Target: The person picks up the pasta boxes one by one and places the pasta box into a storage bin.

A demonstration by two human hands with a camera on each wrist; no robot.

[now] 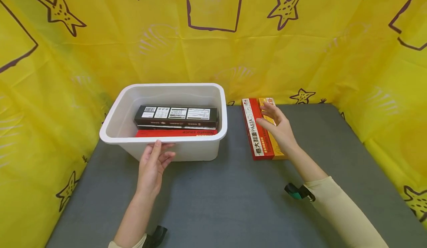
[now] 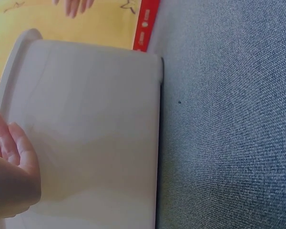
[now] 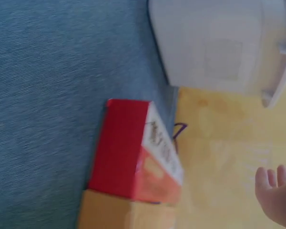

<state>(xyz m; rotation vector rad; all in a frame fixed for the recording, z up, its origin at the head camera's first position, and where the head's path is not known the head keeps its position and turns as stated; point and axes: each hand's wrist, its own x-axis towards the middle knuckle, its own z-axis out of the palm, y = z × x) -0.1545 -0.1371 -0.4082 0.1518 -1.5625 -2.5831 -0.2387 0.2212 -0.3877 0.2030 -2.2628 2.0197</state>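
Note:
A white plastic bin (image 1: 186,150) stands left of the middle of the table. My left hand (image 1: 151,168) holds its front rim, thumb over the edge and fingers below it. Inside lie a black box (image 1: 176,122) with white label panels and a red tomato sauce pasta box (image 1: 160,133). To the right of the bin, a red and white pasta box (image 1: 252,129) and a yellow box (image 1: 277,149) lie side by side. Over this pair is my right hand (image 1: 278,127), thumb and fingers spread apart with nothing between them. The right wrist view shows its fingertips beside the boxes.
A grey cloth covers the table (image 1: 213,203). Yellow patterned fabric (image 1: 213,55) rises behind it and along both sides. The bin's right wall stands a short way from the red pasta box.

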